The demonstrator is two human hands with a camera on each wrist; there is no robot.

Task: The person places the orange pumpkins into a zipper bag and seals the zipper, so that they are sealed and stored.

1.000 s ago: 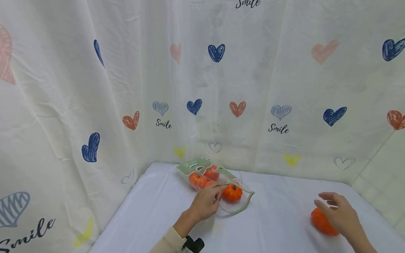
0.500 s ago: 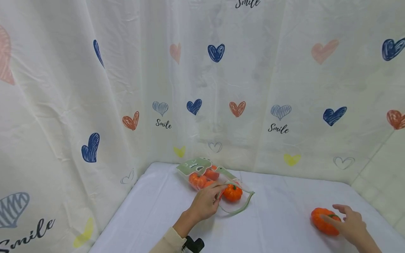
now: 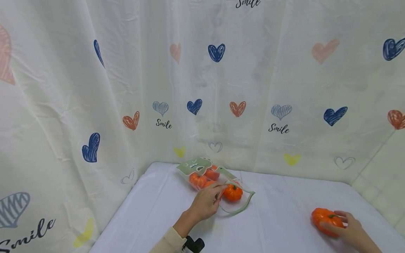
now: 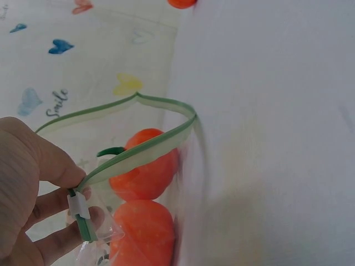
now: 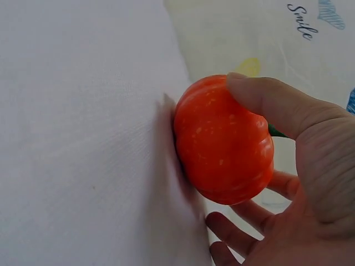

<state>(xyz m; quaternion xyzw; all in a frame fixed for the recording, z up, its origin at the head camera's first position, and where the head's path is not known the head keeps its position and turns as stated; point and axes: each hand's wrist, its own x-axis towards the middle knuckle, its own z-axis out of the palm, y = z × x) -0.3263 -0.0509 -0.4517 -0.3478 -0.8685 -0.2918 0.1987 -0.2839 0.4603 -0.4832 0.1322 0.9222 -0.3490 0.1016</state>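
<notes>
A clear slider zip bag (image 3: 245, 207) with a green rim lies at the middle of the table, its mouth agape to the right. Several orange mini pumpkins (image 3: 232, 193) are inside it. My left hand (image 3: 205, 202) pinches the bag's rim near the white slider (image 4: 78, 205), between thumb and fingers. On the right, my right hand (image 3: 351, 230) grips another orange mini pumpkin (image 5: 222, 144) with a green stem. Its thumb presses one side and the fingers curl round the other, partly hidden. This pumpkin appears to rest on the tablecloth.
A white cloth (image 3: 272, 225) covers the table. Behind and to the left hangs a pale curtain (image 3: 246, 140) printed with hearts. A black device (image 3: 193, 244) sits at the left wrist, under a cream sleeve (image 3: 168, 242).
My right hand has drawn back from above the lone pumpkin to its right side, then closed thumb and fingers round it. The left hand and the bag have stayed in place.
</notes>
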